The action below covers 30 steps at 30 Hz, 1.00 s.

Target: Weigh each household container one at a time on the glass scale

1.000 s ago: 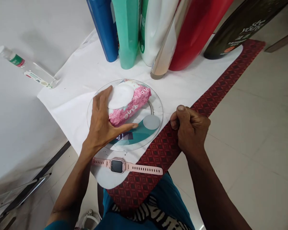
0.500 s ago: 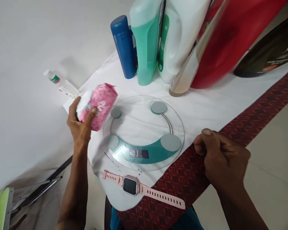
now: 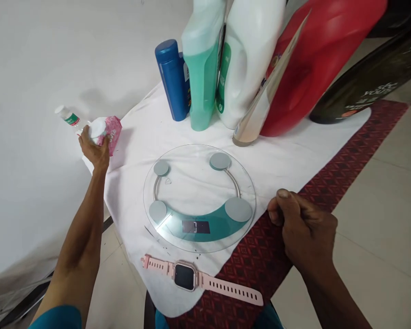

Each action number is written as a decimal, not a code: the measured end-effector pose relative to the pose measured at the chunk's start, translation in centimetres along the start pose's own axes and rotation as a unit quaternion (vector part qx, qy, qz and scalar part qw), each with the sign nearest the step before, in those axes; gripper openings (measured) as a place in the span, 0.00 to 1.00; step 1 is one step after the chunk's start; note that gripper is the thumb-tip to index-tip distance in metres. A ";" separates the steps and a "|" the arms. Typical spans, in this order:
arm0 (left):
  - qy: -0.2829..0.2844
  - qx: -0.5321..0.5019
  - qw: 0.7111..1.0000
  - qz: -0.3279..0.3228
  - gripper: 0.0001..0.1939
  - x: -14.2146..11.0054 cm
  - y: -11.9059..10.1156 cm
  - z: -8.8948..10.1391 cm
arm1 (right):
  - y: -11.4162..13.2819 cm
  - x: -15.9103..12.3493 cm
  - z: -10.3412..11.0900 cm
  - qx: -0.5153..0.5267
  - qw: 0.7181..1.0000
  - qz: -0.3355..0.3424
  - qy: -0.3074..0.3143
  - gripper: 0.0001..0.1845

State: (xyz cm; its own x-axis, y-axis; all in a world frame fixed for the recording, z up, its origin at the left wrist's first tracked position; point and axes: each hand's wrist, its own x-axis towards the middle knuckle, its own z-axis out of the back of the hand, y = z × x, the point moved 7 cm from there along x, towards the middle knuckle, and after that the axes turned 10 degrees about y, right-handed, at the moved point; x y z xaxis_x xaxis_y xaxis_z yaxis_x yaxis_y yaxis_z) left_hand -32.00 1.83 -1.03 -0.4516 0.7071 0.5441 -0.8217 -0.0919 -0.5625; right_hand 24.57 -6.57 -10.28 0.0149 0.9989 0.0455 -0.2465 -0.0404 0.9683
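My left hand (image 3: 95,148) grips a pink and white pack of wet wipes (image 3: 113,132) at the far left end of the table, beside a small clear bottle (image 3: 66,115) with a white cap. Part of that bottle is hidden behind the hand and pack. A round glass scale (image 3: 195,201) with grey pads and a teal band lies in the middle, nothing on its plate. Its small display is lit, the digits hard to read. My right hand (image 3: 304,228) is closed in a fist over the red patterned border; whether it holds anything is hidden.
A pink smartwatch (image 3: 185,275) lies flat on the near side of the white cloth (image 3: 130,192). Along the back stand a blue bottle (image 3: 173,82), a green bottle (image 3: 203,87), a white jug (image 3: 250,64), a pale tube (image 3: 246,132), a red container (image 3: 304,82) and a dark bottle (image 3: 363,87).
My left hand took hold of the wipes pack, lifted it off the scale and carried it left, beside the clear bottle. My right hand stayed closed. The camera view shifted.
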 end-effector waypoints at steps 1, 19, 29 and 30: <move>0.011 0.004 1.000 0.014 0.41 0.0 0.4 -0.7 | 0.1 0.0 0.0 -0.001 1.000 0.002 0.001 0.32; 0.172 -0.064 0.969 -0.164 0.42 -4.9 -18.5 -9.6 | 0.0 0.2 0.0 0.048 0.999 0.003 0.019 0.34; 0.160 -0.196 0.961 -0.113 0.47 -1.0 -26.8 -22.1 | 0.1 0.1 0.3 0.079 0.997 -0.001 0.026 0.34; 0.156 -0.211 0.959 -0.111 0.46 -0.6 -27.4 -22.6 | 0.2 0.1 0.3 0.083 0.996 -0.003 0.029 0.34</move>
State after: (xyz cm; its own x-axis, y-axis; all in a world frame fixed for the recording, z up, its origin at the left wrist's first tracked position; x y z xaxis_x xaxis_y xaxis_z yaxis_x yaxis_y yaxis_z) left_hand -1.39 19.82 -0.03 -0.1020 0.8582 0.5031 -0.6423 0.3293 -0.6920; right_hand 24.81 -6.48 -10.04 -0.0410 0.9987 0.0304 -0.0831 -0.0338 0.9960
